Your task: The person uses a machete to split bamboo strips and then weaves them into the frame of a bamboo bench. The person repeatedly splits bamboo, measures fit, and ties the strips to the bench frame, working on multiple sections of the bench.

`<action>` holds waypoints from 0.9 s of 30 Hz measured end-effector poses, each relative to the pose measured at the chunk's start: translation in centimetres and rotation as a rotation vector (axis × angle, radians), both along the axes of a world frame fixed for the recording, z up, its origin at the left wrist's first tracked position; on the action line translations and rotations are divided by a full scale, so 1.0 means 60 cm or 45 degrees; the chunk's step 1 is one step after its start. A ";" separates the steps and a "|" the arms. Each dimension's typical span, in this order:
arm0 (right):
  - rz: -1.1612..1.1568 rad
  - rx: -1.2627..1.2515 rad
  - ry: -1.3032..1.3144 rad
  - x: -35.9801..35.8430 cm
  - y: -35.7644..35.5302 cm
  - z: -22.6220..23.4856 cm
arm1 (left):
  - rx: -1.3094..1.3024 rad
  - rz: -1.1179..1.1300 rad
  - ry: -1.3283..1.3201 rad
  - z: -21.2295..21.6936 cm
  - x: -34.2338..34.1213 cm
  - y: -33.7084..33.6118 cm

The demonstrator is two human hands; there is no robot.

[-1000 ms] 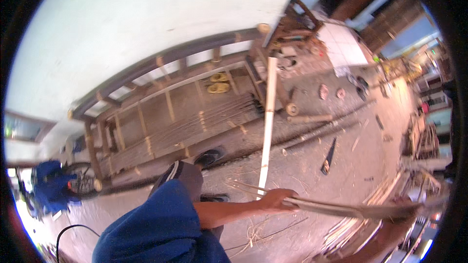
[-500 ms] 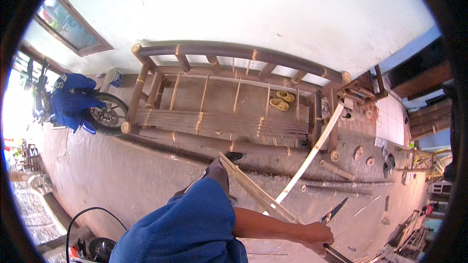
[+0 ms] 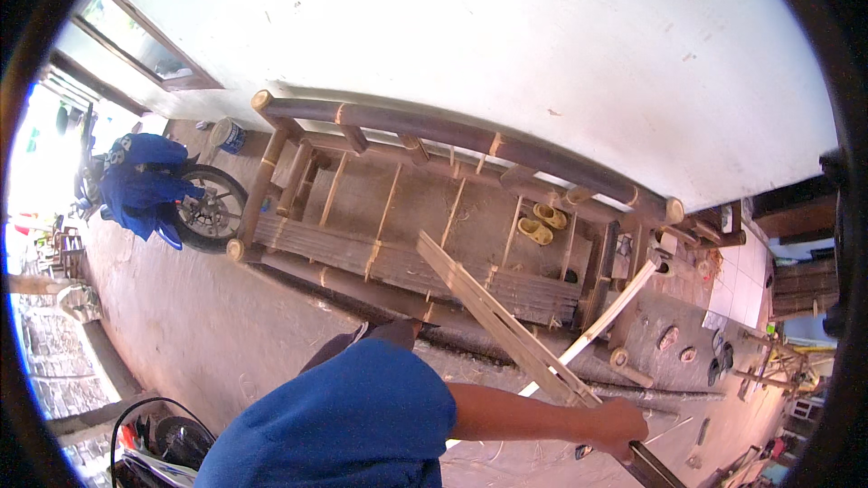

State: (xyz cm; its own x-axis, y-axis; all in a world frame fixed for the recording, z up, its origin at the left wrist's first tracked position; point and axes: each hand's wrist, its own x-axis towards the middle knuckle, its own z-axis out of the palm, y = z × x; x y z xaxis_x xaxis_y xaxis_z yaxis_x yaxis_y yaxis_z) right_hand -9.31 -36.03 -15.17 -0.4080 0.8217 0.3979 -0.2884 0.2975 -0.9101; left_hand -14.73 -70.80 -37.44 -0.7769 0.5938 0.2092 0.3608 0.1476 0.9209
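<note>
Bamboo slats [image 3: 506,325] now nearer bench [image 3: 434,217]

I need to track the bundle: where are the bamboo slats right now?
In the head view, lower right of centre: the bamboo slats are gripped in the right hand and slant up-left toward the bamboo bench frame by the white wall.

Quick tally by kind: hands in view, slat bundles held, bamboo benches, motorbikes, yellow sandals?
Hands: 1, the right hand
Bamboo slat bundle, gripped by that hand: 1
Bamboo bench frame by the white wall: 1
Blue motorbike: 1
Yellow sandals under the bench: 2
Total: 6
</note>
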 end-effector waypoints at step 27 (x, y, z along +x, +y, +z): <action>0.796 -1.611 -0.768 -0.319 -0.688 -1.029 | -1.270 0.261 -1.071 -0.644 -0.110 -0.816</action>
State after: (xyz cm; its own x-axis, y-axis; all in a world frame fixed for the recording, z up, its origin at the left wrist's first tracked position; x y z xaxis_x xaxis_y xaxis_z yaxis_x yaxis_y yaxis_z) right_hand -28.47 -77.33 -76.92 -0.6449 0.1245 -0.7541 0.4249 -0.7618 -0.4891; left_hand -21.33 -119.74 -76.06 -0.5477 0.0677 -0.8339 -0.3743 0.8716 0.3166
